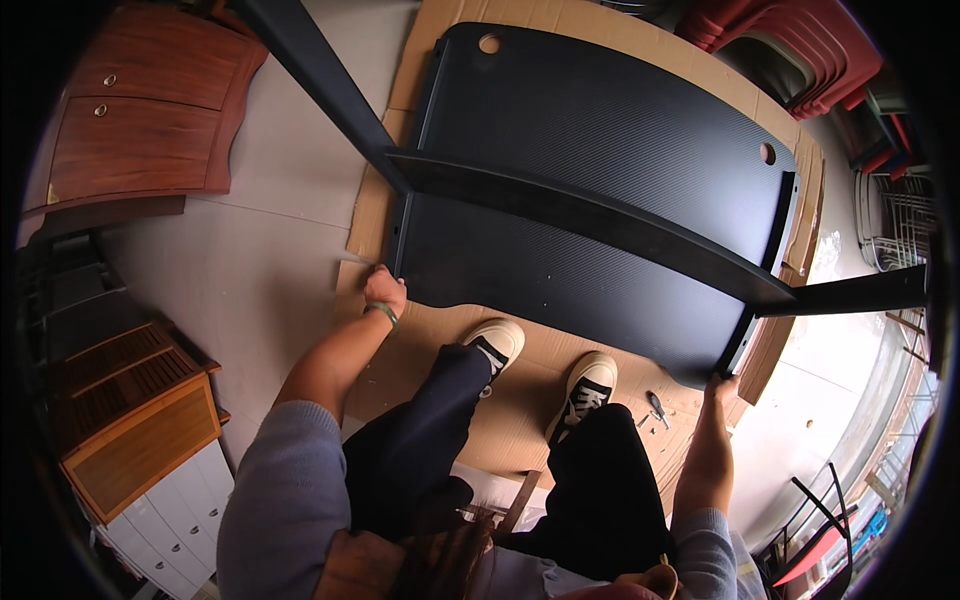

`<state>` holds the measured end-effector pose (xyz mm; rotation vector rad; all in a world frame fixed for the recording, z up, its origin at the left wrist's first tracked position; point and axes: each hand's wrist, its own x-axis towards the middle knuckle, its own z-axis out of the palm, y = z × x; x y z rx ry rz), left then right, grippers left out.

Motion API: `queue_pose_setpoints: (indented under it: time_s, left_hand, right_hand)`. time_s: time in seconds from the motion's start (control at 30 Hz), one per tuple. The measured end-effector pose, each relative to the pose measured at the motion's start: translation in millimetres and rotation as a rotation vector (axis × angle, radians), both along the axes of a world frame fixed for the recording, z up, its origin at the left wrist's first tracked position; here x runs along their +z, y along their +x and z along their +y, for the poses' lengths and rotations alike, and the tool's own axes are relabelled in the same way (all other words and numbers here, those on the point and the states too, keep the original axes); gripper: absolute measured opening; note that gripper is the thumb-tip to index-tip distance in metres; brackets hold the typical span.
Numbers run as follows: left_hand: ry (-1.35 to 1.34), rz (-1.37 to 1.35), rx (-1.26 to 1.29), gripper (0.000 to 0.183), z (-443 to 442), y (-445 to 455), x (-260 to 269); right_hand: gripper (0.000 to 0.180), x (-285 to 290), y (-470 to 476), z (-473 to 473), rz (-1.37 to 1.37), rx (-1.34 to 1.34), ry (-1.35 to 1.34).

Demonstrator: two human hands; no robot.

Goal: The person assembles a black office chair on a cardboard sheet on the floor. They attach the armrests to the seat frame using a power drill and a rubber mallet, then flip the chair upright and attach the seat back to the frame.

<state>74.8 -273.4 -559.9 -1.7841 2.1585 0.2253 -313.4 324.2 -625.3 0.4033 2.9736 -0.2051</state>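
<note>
A black desktop panel (600, 105) with a carbon-fibre pattern lies flat before me, with a round hole near each far corner. On its left and right ends sit the black metal foot rails of a desk frame. A left leg (322, 90) and a right leg (855, 291) rise from the rails, joined by a long black crossbar (585, 217). At the near left corner, my left hand (385, 289) grips the end of the left rail (395, 232). My right hand (722, 386) is closed around the near end of the right rail (742, 339); its fingers are partly hidden.
Flattened cardboard (517, 457) lies under the panel and my shoes. A screwdriver (657, 406) and several small screws rest on it, near my right foot. A reddish wooden cabinet (142, 105) stands at left, stacked red plastic stools (795, 45) at the far right.
</note>
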Motion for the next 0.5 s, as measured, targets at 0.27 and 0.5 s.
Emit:
queue_pose_setpoints:
  time_s: [0.27,0.5]
  left_hand:
    - [0.030,-0.047,-0.061,0.036,-7.6,-6.3,-19.2]
    - [-0.064,-0.018,-0.068,0.045,-16.7,27.9,-58.4]
  right_hand:
    - [0.030,-42.3,2.8,55.5,0.138,0.096,-0.193]
    - [0.058,4.6,49.6,16.0,0.251,0.073,-0.257]
